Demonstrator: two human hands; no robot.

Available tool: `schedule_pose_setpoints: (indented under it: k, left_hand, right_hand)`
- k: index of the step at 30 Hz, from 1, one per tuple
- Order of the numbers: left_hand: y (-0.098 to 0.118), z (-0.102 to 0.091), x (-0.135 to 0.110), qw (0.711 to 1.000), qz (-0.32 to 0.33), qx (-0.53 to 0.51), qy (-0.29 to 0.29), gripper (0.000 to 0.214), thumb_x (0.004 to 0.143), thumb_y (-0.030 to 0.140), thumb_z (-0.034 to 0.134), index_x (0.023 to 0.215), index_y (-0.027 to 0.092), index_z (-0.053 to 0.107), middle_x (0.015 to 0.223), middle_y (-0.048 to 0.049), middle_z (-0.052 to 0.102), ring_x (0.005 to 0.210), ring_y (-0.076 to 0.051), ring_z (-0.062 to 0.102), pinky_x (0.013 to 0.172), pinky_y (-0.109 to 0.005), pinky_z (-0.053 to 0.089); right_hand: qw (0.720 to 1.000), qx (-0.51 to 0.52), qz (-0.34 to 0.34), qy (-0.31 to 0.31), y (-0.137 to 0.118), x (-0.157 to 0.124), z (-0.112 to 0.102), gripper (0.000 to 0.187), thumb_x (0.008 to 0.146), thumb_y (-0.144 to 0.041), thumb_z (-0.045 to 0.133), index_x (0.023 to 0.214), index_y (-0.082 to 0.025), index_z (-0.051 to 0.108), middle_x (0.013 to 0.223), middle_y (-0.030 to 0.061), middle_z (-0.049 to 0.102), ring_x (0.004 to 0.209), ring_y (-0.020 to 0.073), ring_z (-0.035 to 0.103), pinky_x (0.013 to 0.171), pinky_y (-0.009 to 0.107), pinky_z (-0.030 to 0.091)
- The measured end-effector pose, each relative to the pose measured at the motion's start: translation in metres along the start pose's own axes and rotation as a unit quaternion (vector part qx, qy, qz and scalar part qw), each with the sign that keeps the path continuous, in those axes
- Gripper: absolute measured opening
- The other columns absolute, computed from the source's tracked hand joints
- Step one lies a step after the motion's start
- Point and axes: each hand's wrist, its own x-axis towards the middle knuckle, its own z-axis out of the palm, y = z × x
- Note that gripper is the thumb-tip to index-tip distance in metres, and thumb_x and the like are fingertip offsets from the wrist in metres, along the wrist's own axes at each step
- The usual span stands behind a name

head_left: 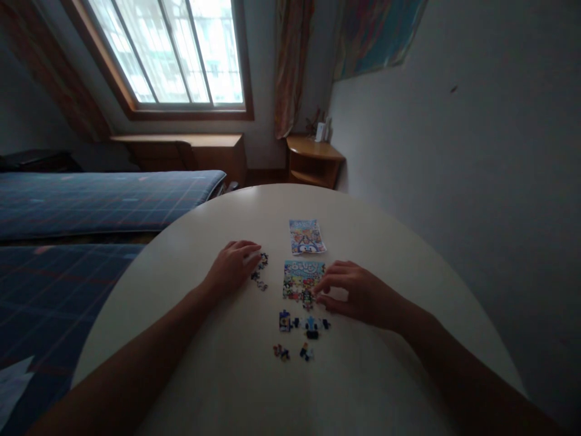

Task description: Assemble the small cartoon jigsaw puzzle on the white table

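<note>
A partly joined jigsaw puzzle lies on the round white table. My right hand rests at its right edge, fingertips curled down onto the lower right corner of the joined part, pressing or pinching a piece there. My left hand lies palm down to the left, fingers curved over a small cluster of loose pieces. A row of linked pieces and two stray pieces sit nearer to me. A printed reference picture lies just beyond the puzzle.
A bed with a blue checked cover runs along the left. Under the window stands a wooden bench, with a corner shelf beside the curtain. A plain wall closes the right side.
</note>
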Motion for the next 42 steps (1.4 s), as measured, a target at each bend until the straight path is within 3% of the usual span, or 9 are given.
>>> schedule_pose_setpoints:
  k: [7,12,16,20,28,34,38,42]
  left_hand:
    - [0.009,0.005,0.007,1.0,0.003,-0.019,-0.006,0.023,0.09,0.036,0.058,0.099,0.023,0.076,0.112,-0.0048,0.07,0.105,-0.025,0.059,0.099,-0.042,0.045]
    - [-0.011,0.001,0.009,0.999,-0.038,-0.031,0.004,0.033,0.092,0.032,0.048,0.113,0.02,0.07,0.109,-0.0079,0.071,0.095,-0.022,0.065,0.091,-0.037,0.051]
    - [-0.031,-0.009,0.003,0.998,-0.063,-0.016,0.013,0.035,0.086,0.038,0.057,0.111,0.017,0.07,0.104,-0.0092,0.072,0.097,-0.026,0.065,0.093,-0.04,0.049]
    - [-0.038,-0.011,0.0,0.999,-0.05,0.001,0.005,0.033,0.084,0.044,0.06,0.102,0.019,0.073,0.108,-0.0097,0.07,0.104,-0.029,0.062,0.1,-0.044,0.044]
    - [-0.037,-0.007,0.005,0.999,-0.027,0.019,-0.007,0.022,0.086,0.037,0.058,0.09,0.019,0.071,0.099,-0.0073,0.072,0.098,-0.026,0.064,0.1,-0.043,0.044]
    - [-0.033,-0.01,0.003,0.999,-0.014,0.051,0.0,0.028,0.09,0.03,0.055,0.112,0.017,0.066,0.097,-0.0073,0.074,0.098,-0.025,0.065,0.09,-0.038,0.051]
    - [-0.027,-0.012,0.002,0.996,0.023,0.091,0.004,0.024,0.094,0.027,0.049,0.105,0.02,0.069,0.106,-0.0077,0.072,0.099,-0.025,0.065,0.089,-0.038,0.051]
    - [-0.021,-0.015,0.005,0.99,0.044,0.126,0.041,0.023,0.092,0.019,0.048,0.098,0.021,0.071,0.099,-0.0078,0.073,0.093,-0.025,0.066,0.082,-0.037,0.053]
  right_hand:
    - [1.0,-0.002,0.008,0.003,0.001,-0.002,0.0,0.01,0.091,-0.027,0.065,0.093,-0.023,0.073,0.089,0.0028,0.073,0.083,0.016,0.064,0.084,0.034,0.044]
    - [1.0,-0.001,-0.004,0.005,0.004,-0.001,0.0,0.01,0.091,-0.028,0.064,0.093,-0.023,0.073,0.088,0.0025,0.072,0.08,0.0154,0.064,0.084,0.035,0.044]
    - [1.0,0.003,-0.003,0.009,0.005,-0.001,-0.002,0.011,0.092,-0.027,0.064,0.092,-0.022,0.073,0.087,0.0025,0.072,0.081,0.0154,0.065,0.084,0.035,0.044]
    - [1.0,0.004,0.0,0.015,0.005,-0.002,-0.005,0.012,0.093,-0.029,0.062,0.092,-0.021,0.072,0.085,0.0023,0.072,0.08,0.0153,0.065,0.083,0.034,0.044]
    - [1.0,0.003,-0.001,0.017,0.007,-0.003,-0.003,0.013,0.093,-0.029,0.062,0.091,-0.021,0.072,0.084,0.0022,0.071,0.079,0.0148,0.064,0.081,0.033,0.044]
    - [1.0,0.002,0.001,0.014,0.007,-0.003,-0.002,0.014,0.093,-0.03,0.062,0.092,-0.021,0.072,0.084,0.0026,0.071,0.078,0.0148,0.064,0.082,0.034,0.044]
    - [1.0,-0.001,0.002,0.014,0.006,-0.003,-0.002,0.012,0.092,-0.029,0.062,0.091,-0.022,0.073,0.082,0.0023,0.071,0.077,0.0148,0.064,0.082,0.034,0.044]
    - [1.0,-0.002,-0.002,0.017,0.006,-0.002,-0.002,0.012,0.092,-0.028,0.063,0.09,-0.022,0.073,0.082,0.0019,0.071,0.076,0.0143,0.064,0.083,0.033,0.044]
